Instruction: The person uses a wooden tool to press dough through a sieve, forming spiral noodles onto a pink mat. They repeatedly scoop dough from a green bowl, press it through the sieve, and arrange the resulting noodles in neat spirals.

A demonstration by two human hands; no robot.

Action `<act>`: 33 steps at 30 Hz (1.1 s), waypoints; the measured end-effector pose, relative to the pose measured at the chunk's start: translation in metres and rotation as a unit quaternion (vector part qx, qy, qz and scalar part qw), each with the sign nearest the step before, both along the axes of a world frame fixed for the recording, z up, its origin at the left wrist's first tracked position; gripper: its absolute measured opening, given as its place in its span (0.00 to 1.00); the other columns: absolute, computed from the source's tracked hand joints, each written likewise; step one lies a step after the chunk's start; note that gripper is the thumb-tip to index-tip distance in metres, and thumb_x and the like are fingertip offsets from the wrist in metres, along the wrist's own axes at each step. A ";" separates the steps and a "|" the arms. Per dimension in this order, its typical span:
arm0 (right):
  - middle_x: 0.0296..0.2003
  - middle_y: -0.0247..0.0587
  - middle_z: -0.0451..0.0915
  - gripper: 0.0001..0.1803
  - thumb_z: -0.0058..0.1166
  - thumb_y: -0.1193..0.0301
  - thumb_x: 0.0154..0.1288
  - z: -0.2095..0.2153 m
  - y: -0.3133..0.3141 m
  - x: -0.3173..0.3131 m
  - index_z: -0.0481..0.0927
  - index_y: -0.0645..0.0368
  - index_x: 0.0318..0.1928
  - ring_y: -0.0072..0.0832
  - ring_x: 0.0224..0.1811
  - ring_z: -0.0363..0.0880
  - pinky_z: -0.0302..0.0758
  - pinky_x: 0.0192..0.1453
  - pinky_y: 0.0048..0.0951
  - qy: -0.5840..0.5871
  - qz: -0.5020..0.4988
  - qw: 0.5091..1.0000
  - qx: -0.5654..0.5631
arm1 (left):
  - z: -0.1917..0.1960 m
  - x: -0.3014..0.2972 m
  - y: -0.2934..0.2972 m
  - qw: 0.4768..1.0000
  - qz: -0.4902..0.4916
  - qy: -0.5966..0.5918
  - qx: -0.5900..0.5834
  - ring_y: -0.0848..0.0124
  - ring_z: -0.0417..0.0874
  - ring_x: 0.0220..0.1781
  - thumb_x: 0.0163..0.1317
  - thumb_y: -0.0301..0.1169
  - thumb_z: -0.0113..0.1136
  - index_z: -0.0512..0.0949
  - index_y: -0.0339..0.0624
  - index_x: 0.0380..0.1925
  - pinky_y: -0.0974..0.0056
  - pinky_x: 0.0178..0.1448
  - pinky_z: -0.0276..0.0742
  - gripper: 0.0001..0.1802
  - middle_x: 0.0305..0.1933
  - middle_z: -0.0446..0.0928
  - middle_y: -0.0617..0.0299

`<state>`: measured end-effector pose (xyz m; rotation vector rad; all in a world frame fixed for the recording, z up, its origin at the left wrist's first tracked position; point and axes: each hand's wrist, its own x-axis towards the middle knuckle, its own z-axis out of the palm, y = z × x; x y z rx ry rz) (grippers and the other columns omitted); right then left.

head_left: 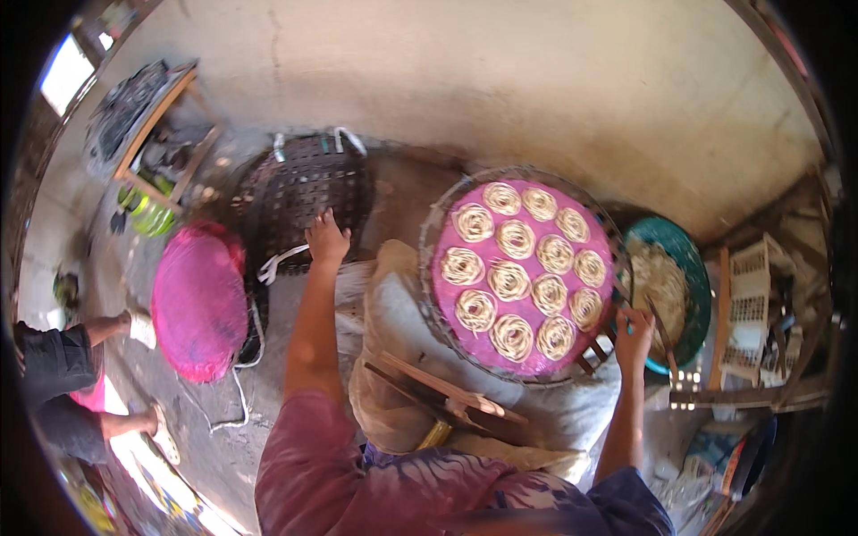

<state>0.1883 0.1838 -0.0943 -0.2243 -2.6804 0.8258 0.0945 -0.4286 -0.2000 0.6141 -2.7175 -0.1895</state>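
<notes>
My left hand (328, 239) is stretched out over the near edge of a dark woven basket (299, 183), fingers apart and holding nothing. To the right lies a round tray with a woven rim (427, 268) and a pink lining. Several pale coiled noodle nests (509, 280) sit on it in rows. My right hand (635, 329) is closed beside the tray's right rim, near a teal basin (700, 286). What its fingers hold is too small to make out. Pale, stringy food (660, 281) fills the basin, and a thin stick (660, 329) leans into it close to my right hand.
A pink-covered basket (198, 304) with a white rope stands at the left. Wooden slats (447, 389) lie across cloth before me. At the right are a cream plastic crate (749, 313) and wooden bars. Another person's legs (112, 424) show far left. A wall (500, 80) rises behind.
</notes>
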 end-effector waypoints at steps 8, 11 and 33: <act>0.44 0.47 0.72 0.08 0.59 0.73 0.63 0.002 -0.002 0.006 0.80 0.61 0.42 0.41 0.51 0.73 0.72 0.53 0.39 -0.009 0.019 1.000 0.003 | -0.111 0.078 -0.031 0.986 -0.055 -0.125 0.094 0.52 0.78 0.60 0.59 0.30 0.60 0.75 0.49 0.53 0.28 0.71 0.51 0.20 0.52 0.81 0.54; 0.44 0.47 0.72 0.08 0.59 0.73 0.64 0.002 -0.003 0.004 0.80 0.61 0.42 0.41 0.51 0.72 0.72 0.52 0.39 -0.015 0.018 1.000 0.012 | -0.109 0.128 -0.042 0.977 -0.117 -0.155 0.093 0.53 0.79 0.57 0.59 0.26 0.58 0.75 0.48 0.52 0.29 0.71 0.50 0.19 0.50 0.81 0.56; 0.44 0.41 0.79 0.08 0.59 0.62 0.62 0.026 -0.024 0.002 0.85 0.49 0.37 0.45 0.53 0.76 0.68 0.54 0.52 -0.116 -0.054 0.987 0.095 | 0.129 0.033 0.163 0.959 -0.279 -0.036 0.027 0.50 0.58 0.75 0.56 0.34 0.63 0.86 0.53 0.34 0.29 0.74 0.44 0.07 0.69 0.69 0.65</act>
